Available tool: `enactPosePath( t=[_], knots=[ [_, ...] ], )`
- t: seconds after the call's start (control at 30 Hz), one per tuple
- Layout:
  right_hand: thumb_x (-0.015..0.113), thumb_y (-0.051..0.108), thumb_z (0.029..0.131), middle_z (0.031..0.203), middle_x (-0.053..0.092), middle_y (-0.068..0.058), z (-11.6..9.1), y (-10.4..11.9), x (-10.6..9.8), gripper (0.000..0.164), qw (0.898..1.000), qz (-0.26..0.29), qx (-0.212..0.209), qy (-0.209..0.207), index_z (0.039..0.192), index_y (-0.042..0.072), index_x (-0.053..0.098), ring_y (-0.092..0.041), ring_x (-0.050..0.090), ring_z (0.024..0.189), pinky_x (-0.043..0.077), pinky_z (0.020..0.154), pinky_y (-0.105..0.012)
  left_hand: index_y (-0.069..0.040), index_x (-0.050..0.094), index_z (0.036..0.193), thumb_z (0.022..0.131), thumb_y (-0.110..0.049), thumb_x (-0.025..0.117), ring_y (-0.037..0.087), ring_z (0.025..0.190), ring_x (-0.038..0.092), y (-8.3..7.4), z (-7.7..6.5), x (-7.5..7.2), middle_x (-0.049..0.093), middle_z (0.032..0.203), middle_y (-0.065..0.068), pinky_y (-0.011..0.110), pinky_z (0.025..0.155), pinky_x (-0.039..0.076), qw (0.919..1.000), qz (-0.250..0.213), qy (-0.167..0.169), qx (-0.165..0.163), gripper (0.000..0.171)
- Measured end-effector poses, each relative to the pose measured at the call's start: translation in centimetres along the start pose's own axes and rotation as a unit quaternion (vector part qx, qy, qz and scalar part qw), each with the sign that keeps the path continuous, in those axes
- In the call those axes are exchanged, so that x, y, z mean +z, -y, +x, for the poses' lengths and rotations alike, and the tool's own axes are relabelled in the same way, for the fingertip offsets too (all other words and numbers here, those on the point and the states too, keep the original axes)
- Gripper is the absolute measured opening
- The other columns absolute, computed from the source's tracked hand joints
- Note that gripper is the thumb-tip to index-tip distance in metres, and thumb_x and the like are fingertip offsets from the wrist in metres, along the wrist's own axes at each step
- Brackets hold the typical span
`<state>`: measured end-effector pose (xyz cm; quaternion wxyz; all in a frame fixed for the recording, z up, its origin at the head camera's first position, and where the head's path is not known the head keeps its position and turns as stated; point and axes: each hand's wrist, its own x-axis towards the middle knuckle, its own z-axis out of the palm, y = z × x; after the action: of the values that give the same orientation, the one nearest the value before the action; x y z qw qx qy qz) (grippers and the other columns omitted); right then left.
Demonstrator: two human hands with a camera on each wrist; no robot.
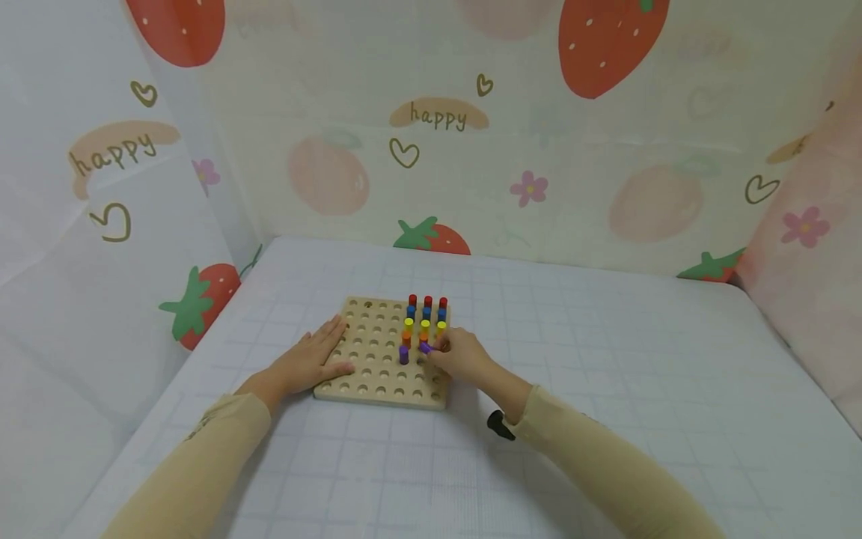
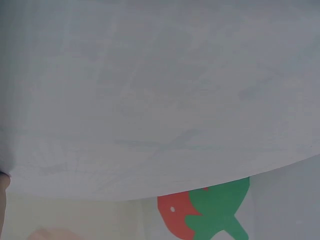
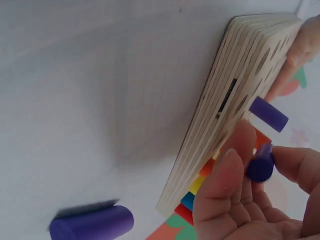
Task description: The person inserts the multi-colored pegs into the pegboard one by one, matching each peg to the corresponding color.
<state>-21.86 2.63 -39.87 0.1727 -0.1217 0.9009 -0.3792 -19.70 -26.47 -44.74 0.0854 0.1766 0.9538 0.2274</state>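
Note:
A square wooden pegboard [image 1: 377,391] lies on the table with coloured pegs standing in its right-hand columns. Red, blue and yellow rows run along the back, then orange pegs [image 1: 406,340], and one purple peg [image 1: 404,355] stands nearest the front. My right hand [image 1: 465,355] pinches another purple peg [image 3: 261,166] between thumb and fingers, tilted just above the board. My left hand [image 1: 306,363] rests flat on the board's left edge, fingers straight and thumb spread. The left wrist view catches only a sliver of skin at its left border.
A loose purple peg [image 3: 92,223] lies on the table beside the board in the right wrist view. The pale table [image 1: 606,359] is bordered by printed cloth walls [image 1: 572,150] at the back and sides. A small black object [image 1: 500,424] shows at the right wrist.

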Motion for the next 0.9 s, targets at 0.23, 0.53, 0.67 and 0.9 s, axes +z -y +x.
enactPosePath(
  t=[0.23,0.53,0.67,0.9],
  knots=[
    [0.06,0.009,0.095,0.085,0.062,-0.007,0.27,-0.8,0.3,0.016,0.999,0.04,-0.002,-0.007,0.104,-0.002,0.068,-0.015,0.055,0.068,0.045,0.058,-0.021,0.006,0.012,0.153,0.095,-0.056,0.052,0.04,0.146,0.008,0.03,-0.21,0.16,0.006,0.159,0.025,0.059,0.113,0.008,1.0,-0.003,0.0,-0.002,0.094],
    [0.066,0.008,0.093,0.087,0.065,-0.007,0.09,-0.96,0.4,0.016,0.998,0.042,-0.031,-0.021,0.104,-0.003,0.068,-0.013,0.057,0.069,0.048,0.062,-0.022,0.006,0.013,0.153,0.096,-0.053,0.053,0.04,0.145,0.009,-0.39,-0.33,-0.04,0.007,0.159,0.025,0.059,0.113,0.008,1.0,-0.001,-0.001,-0.001,0.092],
    [0.068,0.008,0.091,0.084,0.065,-0.006,0.06,-0.82,0.34,0.014,0.998,0.041,-0.043,-0.03,0.101,-0.002,0.07,-0.013,0.056,0.068,0.048,0.06,-0.021,0.006,0.013,0.153,0.096,-0.053,0.053,0.04,0.146,0.009,-0.42,-0.24,-0.11,0.007,0.159,0.025,0.059,0.113,0.008,1.0,0.003,-0.003,-0.001,0.091],
    [0.069,0.006,0.09,0.09,0.067,-0.007,0.21,-0.72,0.38,0.017,0.998,0.031,-0.05,-0.021,0.106,-0.002,0.072,-0.015,0.056,0.078,0.048,0.064,-0.021,0.006,0.013,0.153,0.095,-0.055,0.052,0.04,0.146,0.009,-0.17,-0.09,0.0,0.007,0.159,0.025,0.059,0.113,0.009,1.0,0.007,-0.001,-0.004,0.092]
  ],
)
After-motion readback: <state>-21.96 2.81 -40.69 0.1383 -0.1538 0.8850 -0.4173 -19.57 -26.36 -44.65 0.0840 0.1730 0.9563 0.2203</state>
